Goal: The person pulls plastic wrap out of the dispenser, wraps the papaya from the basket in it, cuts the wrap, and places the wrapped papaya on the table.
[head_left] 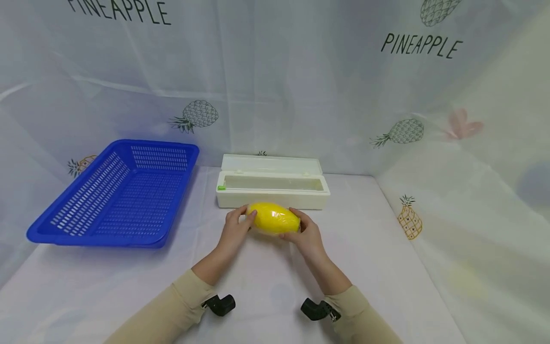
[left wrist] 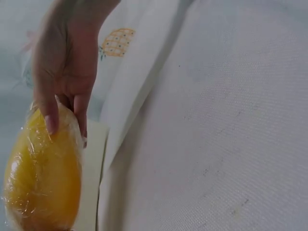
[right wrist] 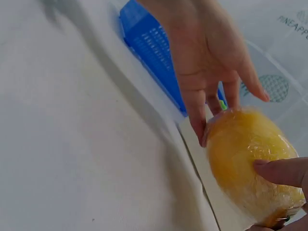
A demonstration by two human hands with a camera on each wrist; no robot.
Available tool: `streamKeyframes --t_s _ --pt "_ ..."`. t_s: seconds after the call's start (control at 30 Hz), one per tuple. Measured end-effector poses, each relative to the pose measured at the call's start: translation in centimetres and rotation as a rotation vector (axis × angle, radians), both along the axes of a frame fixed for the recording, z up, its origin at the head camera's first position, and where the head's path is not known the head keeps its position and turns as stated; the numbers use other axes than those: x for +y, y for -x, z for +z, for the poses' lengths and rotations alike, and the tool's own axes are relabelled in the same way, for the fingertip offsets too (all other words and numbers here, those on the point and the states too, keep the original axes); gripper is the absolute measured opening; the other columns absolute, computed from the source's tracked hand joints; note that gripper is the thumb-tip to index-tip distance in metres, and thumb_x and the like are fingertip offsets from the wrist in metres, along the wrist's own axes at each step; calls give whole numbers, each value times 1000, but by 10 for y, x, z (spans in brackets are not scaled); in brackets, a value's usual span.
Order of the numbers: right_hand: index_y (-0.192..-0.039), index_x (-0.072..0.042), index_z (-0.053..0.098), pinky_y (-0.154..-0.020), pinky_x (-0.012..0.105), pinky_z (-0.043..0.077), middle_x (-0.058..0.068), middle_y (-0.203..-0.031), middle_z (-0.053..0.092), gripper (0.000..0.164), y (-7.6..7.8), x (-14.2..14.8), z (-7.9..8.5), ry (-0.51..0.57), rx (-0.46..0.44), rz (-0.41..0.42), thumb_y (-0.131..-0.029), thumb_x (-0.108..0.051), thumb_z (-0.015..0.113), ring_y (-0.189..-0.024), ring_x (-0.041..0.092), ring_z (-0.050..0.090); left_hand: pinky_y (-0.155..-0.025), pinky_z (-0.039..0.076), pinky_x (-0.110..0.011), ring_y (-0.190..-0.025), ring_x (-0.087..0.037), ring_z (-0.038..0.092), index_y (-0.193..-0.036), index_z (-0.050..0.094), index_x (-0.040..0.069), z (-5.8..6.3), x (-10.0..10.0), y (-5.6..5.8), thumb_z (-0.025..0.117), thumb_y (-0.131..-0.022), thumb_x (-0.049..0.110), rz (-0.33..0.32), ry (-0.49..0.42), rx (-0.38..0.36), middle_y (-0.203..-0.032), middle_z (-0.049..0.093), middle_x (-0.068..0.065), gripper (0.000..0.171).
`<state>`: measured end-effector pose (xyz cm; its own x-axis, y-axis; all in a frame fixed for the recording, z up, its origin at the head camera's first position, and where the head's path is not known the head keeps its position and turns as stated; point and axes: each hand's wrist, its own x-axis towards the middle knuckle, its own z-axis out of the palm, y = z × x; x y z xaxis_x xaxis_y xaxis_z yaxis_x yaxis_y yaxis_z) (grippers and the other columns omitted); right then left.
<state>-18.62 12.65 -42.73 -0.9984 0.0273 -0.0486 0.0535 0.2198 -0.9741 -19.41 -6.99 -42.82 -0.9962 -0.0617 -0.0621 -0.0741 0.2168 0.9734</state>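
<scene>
A yellow mango [head_left: 273, 218], wrapped in clear cling film, is held between both hands in front of a white box. The left hand [head_left: 234, 230] grips its left end, thumb on the near side. At the other end the right hand [head_left: 308, 235] pinches it between thumb and fingers. Wrinkled, shiny film covers the mango [right wrist: 248, 159] in the right wrist view, where the right thumb [right wrist: 284, 172] presses on its side. A shadow lies on the table below the fruit. The left wrist view shows the right hand [left wrist: 70, 62] reaching down to the mango [left wrist: 45, 173].
Just behind the hands stands the long white cling film box [head_left: 275, 198], its lid [head_left: 271, 164] raised and a green slider [head_left: 221, 188] at its left. A blue slotted basket [head_left: 174, 229] sits at the left. White pineapple-print cloth [head_left: 296, 95] hangs behind and at the right.
</scene>
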Motion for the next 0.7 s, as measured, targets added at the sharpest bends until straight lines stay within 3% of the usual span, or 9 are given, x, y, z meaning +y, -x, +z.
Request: streamKeyframes --t_s 0.13,0.33,0.53,0.7 --pt "-141 -13 51 -91 38 51 7 -143 47 78 5 1 -2 -16 12 22 -72 7 79 -120 31 49 -97 48 -40 -115 -32 52 -137 45 2 -1 -2 3 56 -100 33 -5 -96 -30 -133 45 -21 49" --pt "-144 -20 48 -78 33 51 5 -142 47 81 13 3 -3 -174 20 44 -73 3 80 -105 30 50 -101 41 -49 -122 -36 49 -131 49 5 -1 -6 8 59 -98 34 25 -40 -51 -133 51 -22 45" --pt "-147 -17 44 -84 36 53 8 -135 52 81 23 6 -3 -220 46 116 -76 -4 81 -106 28 54 -97 46 -43 -118 -35 54 -135 42 1 -4 -9 17 62 -97 30 5 -51 -78 -132 52 -26 52" --pt "-142 -21 52 -93 42 49 4 -145 47 65 34 10 -7 -169 18 125 -83 -19 79 -120 31 51 -99 44 -47 -118 -36 53 -143 41 8 -7 -12 25 66 -94 29 -27 -10 -30 -132 52 -24 59"
